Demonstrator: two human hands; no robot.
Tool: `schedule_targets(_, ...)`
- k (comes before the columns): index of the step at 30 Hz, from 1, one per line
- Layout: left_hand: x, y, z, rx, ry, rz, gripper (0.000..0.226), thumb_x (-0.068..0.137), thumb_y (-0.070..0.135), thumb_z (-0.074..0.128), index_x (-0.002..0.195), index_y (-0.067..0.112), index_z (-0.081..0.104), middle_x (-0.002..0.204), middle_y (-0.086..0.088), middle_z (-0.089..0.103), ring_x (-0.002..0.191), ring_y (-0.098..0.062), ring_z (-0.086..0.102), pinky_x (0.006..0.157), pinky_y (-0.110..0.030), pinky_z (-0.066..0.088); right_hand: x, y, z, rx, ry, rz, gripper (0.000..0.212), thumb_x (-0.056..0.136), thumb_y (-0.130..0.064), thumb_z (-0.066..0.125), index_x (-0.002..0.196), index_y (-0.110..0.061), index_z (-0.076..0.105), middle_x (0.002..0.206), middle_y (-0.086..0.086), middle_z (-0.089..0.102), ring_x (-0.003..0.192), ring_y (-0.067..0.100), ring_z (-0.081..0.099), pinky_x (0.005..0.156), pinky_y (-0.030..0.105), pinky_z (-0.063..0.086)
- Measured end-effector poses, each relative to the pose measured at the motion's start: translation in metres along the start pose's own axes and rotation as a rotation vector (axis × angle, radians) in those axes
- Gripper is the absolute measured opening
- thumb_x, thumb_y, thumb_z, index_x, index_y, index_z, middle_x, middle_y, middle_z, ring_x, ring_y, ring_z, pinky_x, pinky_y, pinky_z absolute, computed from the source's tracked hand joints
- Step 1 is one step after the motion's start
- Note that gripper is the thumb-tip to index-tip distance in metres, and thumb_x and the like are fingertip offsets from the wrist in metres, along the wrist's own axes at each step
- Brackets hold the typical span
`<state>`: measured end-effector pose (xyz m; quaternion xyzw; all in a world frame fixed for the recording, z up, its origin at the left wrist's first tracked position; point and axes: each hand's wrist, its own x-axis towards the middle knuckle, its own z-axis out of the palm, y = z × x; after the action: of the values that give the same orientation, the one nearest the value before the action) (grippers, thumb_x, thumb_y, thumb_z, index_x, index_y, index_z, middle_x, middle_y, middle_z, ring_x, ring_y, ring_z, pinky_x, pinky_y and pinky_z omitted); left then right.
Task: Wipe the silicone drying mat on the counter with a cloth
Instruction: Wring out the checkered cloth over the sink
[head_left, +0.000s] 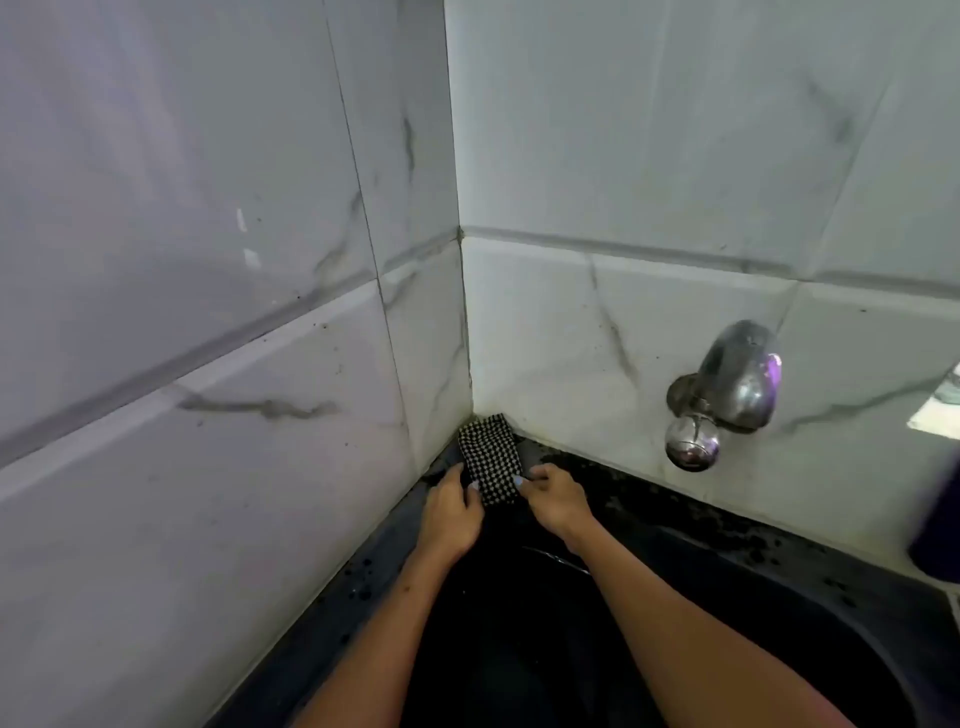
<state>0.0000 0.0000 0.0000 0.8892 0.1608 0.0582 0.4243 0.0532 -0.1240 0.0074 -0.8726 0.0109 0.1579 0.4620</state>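
Note:
A black-and-white checked cloth (489, 457) lies folded in the corner where the two tiled walls meet, on the dark rim behind a black sink. My left hand (451, 512) pinches the cloth's near left edge. My right hand (555, 500) pinches its near right edge, fingers curled. No silicone drying mat is in view.
A black sink basin (737, 670) fills the lower middle under my forearms. A metal tap (727, 392) juts from the right wall above the speckled dark counter strip (691, 519). White marbled tiles close in on the left and behind. A dark object (937, 525) stands at the right edge.

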Motion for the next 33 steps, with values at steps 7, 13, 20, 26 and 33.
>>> schedule_targets(7, 0.034, 0.003, 0.016, -0.215, 0.147, -0.213, 0.042, 0.096, 0.015, 0.045, 0.135, 0.0, 0.043, 0.136, -0.017, 0.05, 0.124, -0.028, 0.048, 0.101, -0.029, 0.036, 0.031, -0.004, 0.032, 0.273, 0.13, 0.169, 0.047, 0.09, -0.036, 0.059, 0.123, -0.006, 0.048, 0.127, 0.014, 0.054, 0.117, 0.029, 0.051, 0.095, 0.031, 0.041)
schedule_targets(13, 0.041, 0.003, 0.027, -0.404, 0.246, -0.347, 0.039, 0.09, 0.012, 0.053, 0.127, 0.002, 0.051, 0.127, -0.014, 0.057, 0.113, -0.027, 0.056, 0.097, -0.029, 0.042, 0.039, -0.01, 0.051, 0.6, 0.183, 0.292, 0.038, 0.081, -0.02, 0.071, 0.112, -0.007, 0.054, 0.12, 0.015, 0.059, 0.101, 0.028, 0.058, 0.083, 0.033, 0.049)
schedule_targets(20, 0.029, 0.015, 0.018, -0.874, 0.205, -0.53, 0.022, 0.082, 0.014, 0.068, 0.092, -0.004, 0.06, 0.092, -0.02, 0.065, 0.07, -0.018, 0.057, 0.056, -0.025, 0.047, 0.013, -0.027, 0.014, 0.873, -0.105, 0.32, 0.012, 0.085, -0.002, 0.061, 0.077, -0.011, 0.059, 0.089, 0.008, 0.063, 0.091, 0.022, 0.058, 0.061, 0.027, 0.048)
schedule_targets(26, -0.044, 0.06, 0.012, -1.116, 0.05, -0.503, 0.005, 0.083, 0.004, 0.065, 0.08, 0.001, 0.062, 0.084, -0.014, 0.065, 0.076, -0.024, 0.062, 0.067, -0.033, 0.052, -0.066, 0.017, -0.031, 1.049, -0.285, 0.295, 0.018, 0.089, -0.001, 0.054, 0.106, -0.006, 0.06, 0.1, 0.013, 0.065, 0.092, 0.024, 0.06, 0.07, 0.034, 0.051)
schedule_targets(33, -0.15, 0.108, 0.055, -1.095, -0.14, -0.507, 0.011, 0.081, -0.001, 0.064, 0.09, -0.007, 0.063, 0.083, -0.019, 0.065, 0.071, -0.028, 0.062, 0.057, -0.031, 0.049, -0.176, 0.088, -0.098, 1.102, -0.255, 0.261, 0.028, 0.081, 0.0, 0.056, 0.109, -0.002, 0.059, 0.109, 0.019, 0.063, 0.098, 0.031, 0.06, 0.073, 0.039, 0.054)
